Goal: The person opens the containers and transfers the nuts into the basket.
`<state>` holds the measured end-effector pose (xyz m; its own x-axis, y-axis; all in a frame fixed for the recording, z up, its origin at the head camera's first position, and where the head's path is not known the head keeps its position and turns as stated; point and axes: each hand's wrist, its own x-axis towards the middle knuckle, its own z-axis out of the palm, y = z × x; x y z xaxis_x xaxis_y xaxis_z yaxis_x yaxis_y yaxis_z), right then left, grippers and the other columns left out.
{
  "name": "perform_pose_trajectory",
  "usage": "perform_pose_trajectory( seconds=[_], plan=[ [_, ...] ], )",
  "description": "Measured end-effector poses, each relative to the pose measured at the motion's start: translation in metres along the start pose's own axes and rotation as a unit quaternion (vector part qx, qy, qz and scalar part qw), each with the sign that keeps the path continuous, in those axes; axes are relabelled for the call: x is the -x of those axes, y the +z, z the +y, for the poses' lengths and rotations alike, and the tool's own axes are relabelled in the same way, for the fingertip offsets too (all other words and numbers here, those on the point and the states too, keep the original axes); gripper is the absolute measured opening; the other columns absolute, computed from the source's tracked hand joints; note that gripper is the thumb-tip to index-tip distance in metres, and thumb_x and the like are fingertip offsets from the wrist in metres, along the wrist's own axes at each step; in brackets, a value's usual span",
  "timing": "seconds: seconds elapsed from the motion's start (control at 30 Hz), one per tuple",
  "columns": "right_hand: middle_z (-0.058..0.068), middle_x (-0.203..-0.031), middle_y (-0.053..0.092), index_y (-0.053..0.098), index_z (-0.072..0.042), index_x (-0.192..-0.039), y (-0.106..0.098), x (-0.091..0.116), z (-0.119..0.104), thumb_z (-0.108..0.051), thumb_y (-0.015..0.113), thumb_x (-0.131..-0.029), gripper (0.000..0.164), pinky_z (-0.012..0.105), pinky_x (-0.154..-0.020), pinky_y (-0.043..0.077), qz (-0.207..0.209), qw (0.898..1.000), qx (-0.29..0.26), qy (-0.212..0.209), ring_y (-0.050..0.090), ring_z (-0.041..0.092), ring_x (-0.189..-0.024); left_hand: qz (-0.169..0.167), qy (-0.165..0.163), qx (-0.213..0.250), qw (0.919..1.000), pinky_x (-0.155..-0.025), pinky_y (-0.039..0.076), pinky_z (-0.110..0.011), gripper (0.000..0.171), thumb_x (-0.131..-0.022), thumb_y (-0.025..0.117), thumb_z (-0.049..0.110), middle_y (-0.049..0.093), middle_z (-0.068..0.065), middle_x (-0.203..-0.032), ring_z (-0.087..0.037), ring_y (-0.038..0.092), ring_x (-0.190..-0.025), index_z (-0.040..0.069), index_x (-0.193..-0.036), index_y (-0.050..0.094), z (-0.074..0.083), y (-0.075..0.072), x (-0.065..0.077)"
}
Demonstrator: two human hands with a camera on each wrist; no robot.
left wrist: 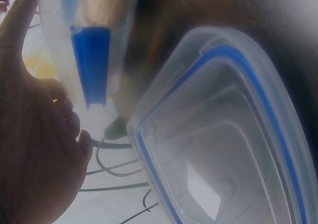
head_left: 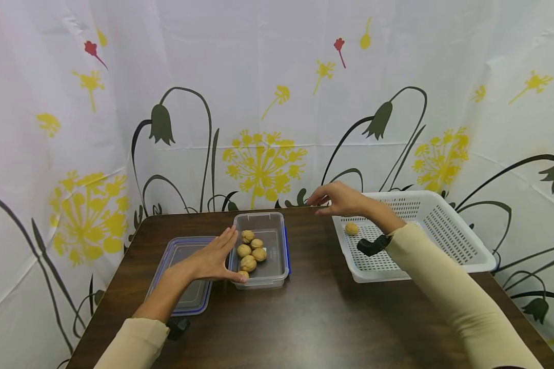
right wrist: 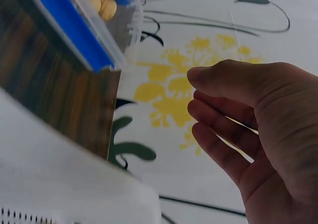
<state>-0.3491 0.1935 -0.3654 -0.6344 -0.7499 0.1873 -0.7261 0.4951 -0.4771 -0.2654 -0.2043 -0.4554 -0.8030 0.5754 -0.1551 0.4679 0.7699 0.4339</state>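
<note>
A clear plastic container (head_left: 277,246) with blue side latches stands mid-table and holds several walnuts (head_left: 248,263) along its left side. My left hand (head_left: 206,262) lies against that container's left wall, fingers extended and thumb near the front left corner. A lone walnut (head_left: 352,228) sits in the white perforated basket (head_left: 452,236) on the right. Raised between container and basket, my right hand (head_left: 339,199) is loosely bent; the right wrist view shows a gap between thumb and fingers (right wrist: 223,129), with nothing held. The forearm crosses over the basket and hides part of it.
A clear lid (head_left: 191,300) with a blue seal lies on the dark wooden table (head_left: 281,328), left of the container and partly under my left hand. Behind the table's far edge hangs a white curtain (head_left: 268,61) printed with flowers.
</note>
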Motion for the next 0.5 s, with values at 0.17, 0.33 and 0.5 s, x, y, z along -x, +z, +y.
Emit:
perform_pose_trajectory(
  seconds=[0.17, 0.33, 0.5],
  plan=[
    [0.014, -0.114, 0.078, 0.077, 0.002, -0.117, 0.010, -0.018, -0.010, 0.000, 0.084, -0.088, 0.031, 0.043, -0.095, 0.062, -0.024, 0.999, 0.008, -0.020, 0.077, 0.030, -0.105, -0.001, 0.003, 0.003, 1.0000, -0.127, 0.012, -0.067, 0.133, -0.083, 0.083, 0.062, -0.001, -0.030, -0.174, -0.048, 0.002, -0.162, -0.010, -0.165, 0.007, 0.001, -0.001, 0.000],
    [0.020, -0.117, 0.077, 0.076, 0.004, -0.119, 0.021, -0.035, -0.021, -0.001, 0.084, -0.088, 0.032, 0.044, -0.095, 0.062, -0.056, 0.997, 0.015, -0.043, 0.076, 0.035, -0.107, -0.003, -0.001, 0.003, 1.0000, -0.128, 0.011, -0.066, 0.133, -0.083, 0.083, 0.062, -0.002, -0.028, -0.175, -0.046, 0.001, -0.162, -0.009, -0.166, 0.007, 0.001, 0.000, 0.000],
    [0.019, -0.120, 0.077, 0.075, 0.005, -0.121, 0.034, -0.051, -0.027, -0.002, 0.084, -0.088, 0.034, 0.036, -0.095, 0.061, -0.086, 0.993, 0.037, -0.070, 0.076, 0.033, -0.109, -0.002, -0.001, 0.000, 1.0000, -0.128, 0.011, -0.066, 0.133, -0.083, 0.083, 0.063, -0.002, -0.028, -0.175, -0.046, 0.001, -0.162, -0.009, -0.166, 0.007, 0.000, 0.001, -0.001]
  ],
)
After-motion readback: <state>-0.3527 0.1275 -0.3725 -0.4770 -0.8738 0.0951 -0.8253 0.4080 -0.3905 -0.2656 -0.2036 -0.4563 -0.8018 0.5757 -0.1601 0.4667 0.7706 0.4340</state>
